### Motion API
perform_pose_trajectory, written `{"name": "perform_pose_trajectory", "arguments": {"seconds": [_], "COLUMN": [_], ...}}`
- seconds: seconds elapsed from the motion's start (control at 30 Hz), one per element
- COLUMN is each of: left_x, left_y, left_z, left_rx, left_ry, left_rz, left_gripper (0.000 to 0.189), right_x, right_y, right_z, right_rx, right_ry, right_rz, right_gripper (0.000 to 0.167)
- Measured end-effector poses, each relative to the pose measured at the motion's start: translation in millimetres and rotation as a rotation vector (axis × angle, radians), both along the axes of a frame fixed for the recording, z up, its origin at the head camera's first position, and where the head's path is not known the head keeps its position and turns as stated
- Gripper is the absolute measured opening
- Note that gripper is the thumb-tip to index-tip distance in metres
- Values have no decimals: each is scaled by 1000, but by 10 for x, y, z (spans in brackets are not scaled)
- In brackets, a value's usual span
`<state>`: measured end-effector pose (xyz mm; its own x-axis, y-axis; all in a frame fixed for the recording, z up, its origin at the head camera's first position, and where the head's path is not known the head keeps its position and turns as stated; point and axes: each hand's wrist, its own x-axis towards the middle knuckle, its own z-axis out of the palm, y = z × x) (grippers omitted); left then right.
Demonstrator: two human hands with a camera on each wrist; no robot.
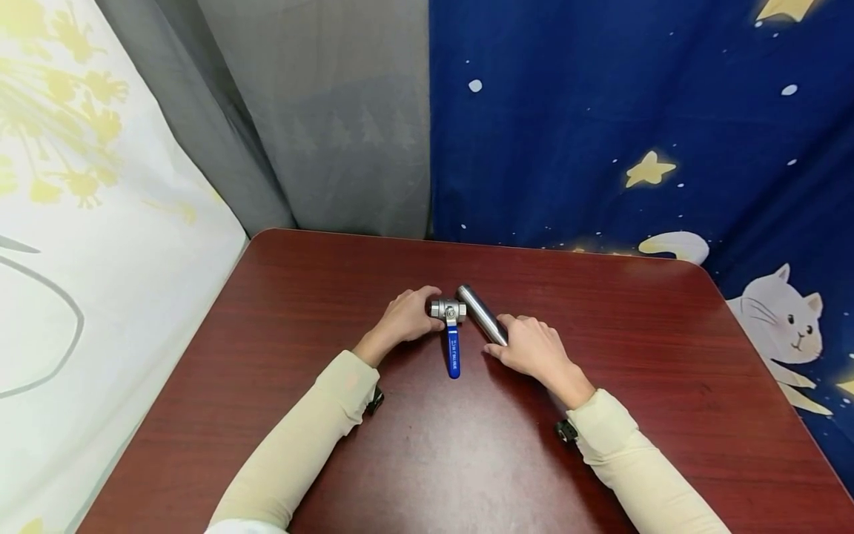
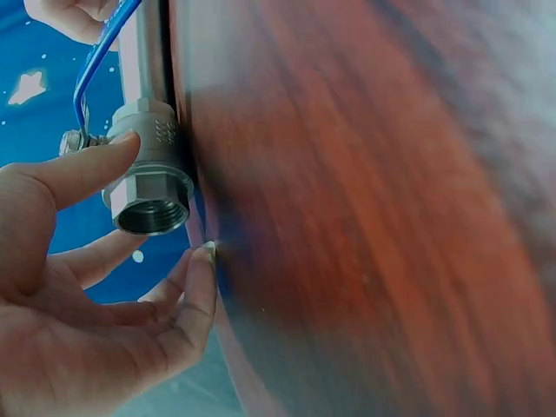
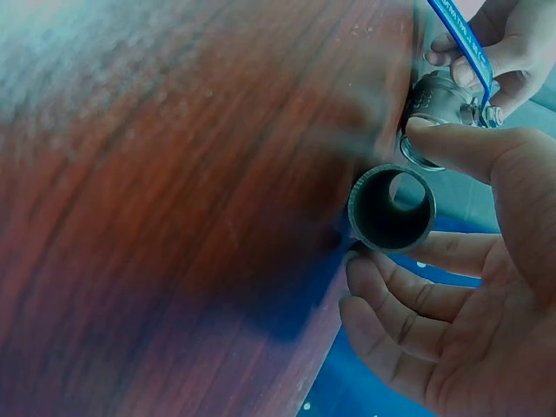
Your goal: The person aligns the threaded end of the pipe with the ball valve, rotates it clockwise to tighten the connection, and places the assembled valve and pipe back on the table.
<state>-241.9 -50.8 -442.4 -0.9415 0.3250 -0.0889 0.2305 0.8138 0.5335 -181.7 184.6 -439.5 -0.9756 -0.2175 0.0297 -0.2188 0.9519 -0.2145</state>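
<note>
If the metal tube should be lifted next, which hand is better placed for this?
Probably the right hand: its thumb and fingers lie on either side of the near end of the metal tube, while the left hand is at the blue-handled valve.

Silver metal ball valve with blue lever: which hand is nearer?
Left. The left hand is at the left end of the valve; the right hand is farther right, at the near end of the silver metal tube.
</note>
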Motion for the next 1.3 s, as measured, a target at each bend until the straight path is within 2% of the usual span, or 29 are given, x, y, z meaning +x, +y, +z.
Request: {"name": "perform_pose_trajectory", "arguments": {"seconds": [0.33, 0.57, 0.87, 1.13, 1.3], "left_x": [1, 21, -5, -29, -49], "left_y": [90, 134, 142, 126, 93], "left_z": [19, 45, 52, 57, 65], "left_rx": [-16, -36, -44, -48, -17], "left_ry": [15, -13, -35, -48, -45], "left_rz": [-21, -6, -11, -9, -8], "left_gripper": [52, 49, 40, 40, 43], "right_x": [-6, -3, -5, -5, -14], "right_y": [-6, -13, -17, -8, -4], "right_z": [-12, -24, -24, -29, -18], "right_rx": [14, 4, -6, -7, -24], "right_ry": [-34, -44, -37, -44, -38], "right_rz": [-16, -24, -24, -38, -45], "right_gripper": [58, 55, 50, 48, 46]}}
